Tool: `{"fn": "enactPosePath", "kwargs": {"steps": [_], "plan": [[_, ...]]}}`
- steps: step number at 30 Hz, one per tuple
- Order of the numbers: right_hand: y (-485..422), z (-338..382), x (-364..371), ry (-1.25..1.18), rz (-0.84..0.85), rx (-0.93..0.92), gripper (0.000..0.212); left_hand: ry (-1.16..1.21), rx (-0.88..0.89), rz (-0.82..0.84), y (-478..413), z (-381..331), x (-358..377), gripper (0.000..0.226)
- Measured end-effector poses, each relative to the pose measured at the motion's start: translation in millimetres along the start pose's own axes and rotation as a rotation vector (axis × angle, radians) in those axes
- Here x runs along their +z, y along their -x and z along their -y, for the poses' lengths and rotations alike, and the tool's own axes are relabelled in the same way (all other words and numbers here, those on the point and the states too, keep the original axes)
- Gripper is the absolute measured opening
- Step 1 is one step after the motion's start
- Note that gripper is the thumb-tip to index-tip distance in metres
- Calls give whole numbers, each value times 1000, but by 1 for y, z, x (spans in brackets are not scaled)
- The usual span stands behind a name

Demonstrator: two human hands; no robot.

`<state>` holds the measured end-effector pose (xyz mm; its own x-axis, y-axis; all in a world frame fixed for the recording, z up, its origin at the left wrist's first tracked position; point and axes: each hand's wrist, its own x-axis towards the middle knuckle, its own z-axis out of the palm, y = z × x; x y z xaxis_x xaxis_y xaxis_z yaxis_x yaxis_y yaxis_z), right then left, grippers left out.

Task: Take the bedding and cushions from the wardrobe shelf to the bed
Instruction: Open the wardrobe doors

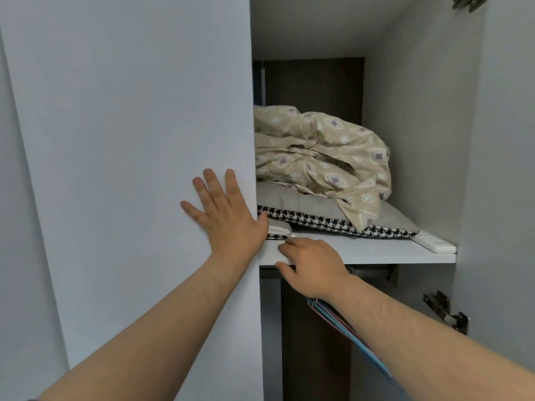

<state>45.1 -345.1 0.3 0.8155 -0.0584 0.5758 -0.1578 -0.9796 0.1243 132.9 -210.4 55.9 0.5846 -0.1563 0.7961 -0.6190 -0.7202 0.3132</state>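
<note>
- Pale grey wardrobe panels fill the view, with a closed door at 9 o'clock and an open compartment at 3 o'clock showing a dark brown back wall.
- A white shelf crosses the open compartment, its front edge running from 9 to 3 o'clock.
- Crumpled beige bedding with a pale diamond print sits heaped on the shelf, its long axis roughly 10 to 4 o'clock.
- It rests on a flat grey cushion with a houndstooth edge, which lies lengthwise along the shelf with a corner pointing towards 4 o'clock.
- A small white zipped piece, perhaps a second cushion, pokes out beneath it at the shelf's left end.
- The left hand lies flat on the closed door, fingers spread and released.
- The right hand rests on the shelf's front edge, fingers curled over the lip, gripping none of the bedding.
- Coloured hangers hang below the shelf, and metal hinges show at 4 o'clock.
</note>
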Motion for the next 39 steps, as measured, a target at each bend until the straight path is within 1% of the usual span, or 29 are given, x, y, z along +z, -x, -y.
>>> {"fn": "enactPosePath", "kwargs": {"steps": [3, 6, 10, 15, 16, 18, 19, 21, 23, 24, 26, 28, 31, 33, 35, 37, 39], "plan": [[1, -3, 15, 27, -126, -14, 43, -9, -15, -27, 0, -1, 5, 101], [1, -4, 21, 34, -183, -1, 39, 10, -24, -43, 0, -3, 4, 101], [1, -5, 19, 7, -163, 3, 38, 42, -29, -42, 7, -5, -7, 101], [4, -5, 5, -93, -19, 36, 38, 153, -19, -4, 28, -1, -44, 101], [4, -3, 0, -147, 15, 78, 39, 185, -13, 4, 34, 2, -56, 101], [3, 2, -15, -379, 74, 229, 41, 246, -6, 28, 47, 7, -79, 101], [3, 7, -24, -512, 74, 295, 41, 279, -4, 43, 54, 11, -92, 102], [0, 26, -50, -692, 11, 339, 38, 351, -8, 74, 68, 22, -123, 103], [-5, 54, -81, -834, -76, 333, 31, 407, -16, 112, 82, 33, -150, 104], [-8, 73, -100, -942, -113, 331, 29, 436, -17, 130, 88, 40, -165, 104], [-13, 116, -140, -1239, -164, 331, 27, 483, -11, 169, 100, 53, -193, 105], [-16, 159, -179, -1529, -162, 282, 26, 515, -4, 207, 112, 68, -218, 104], [-17, 222, -225, -1814, -102, 149, 33, 539, -1, 261, 126, 97, -261, 99], [-16, 260, -244, -1884, -26, 62, 41, 537, -29, 290, 134, 116, -286, 94], [-14, 296, -257, -1887, 38, 2, 44, 536, -86, 289, 137, 137, -311, 92], [-11, 328, -266, -1881, 76, -37, 43, 546, -134, 269, 139, 155, -330, 87], [-9, 358, -271, -1869, 89, -50, 39, 549, -175, 241, 141, 172, -350, 77]]}}
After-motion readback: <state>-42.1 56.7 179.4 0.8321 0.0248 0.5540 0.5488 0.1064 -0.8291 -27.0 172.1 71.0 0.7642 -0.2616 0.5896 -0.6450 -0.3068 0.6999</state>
